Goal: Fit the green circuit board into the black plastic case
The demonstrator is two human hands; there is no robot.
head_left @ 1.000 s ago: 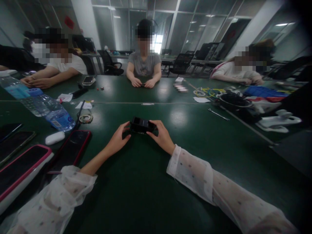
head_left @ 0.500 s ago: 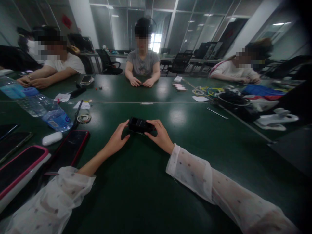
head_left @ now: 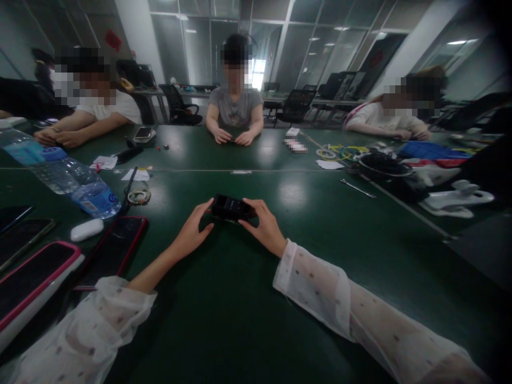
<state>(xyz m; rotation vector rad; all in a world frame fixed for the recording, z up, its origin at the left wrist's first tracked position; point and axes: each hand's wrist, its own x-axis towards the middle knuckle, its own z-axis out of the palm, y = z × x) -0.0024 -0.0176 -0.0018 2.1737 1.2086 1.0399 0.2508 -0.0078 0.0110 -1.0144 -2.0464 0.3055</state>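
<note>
A small black box-shaped device with a dark screen-like panel and small pale marks on its face is between my hands, at or just above the green table. My right hand grips its right end, fingers behind and thumb in front. At the left end, my left hand has its fingertips against or very near the device's far corner. Its thumb is spread away, just in front of the near corner. The fingers behind the device are partly hidden.
Phones, a white earbud case, a bracelet and water bottles crowd my left. A wrench, cables and a white plastic part lie on the right. Three people sit across the table.
The whole view has shifted very slightly downward. My hands and the black device keep the same arrangement.
</note>
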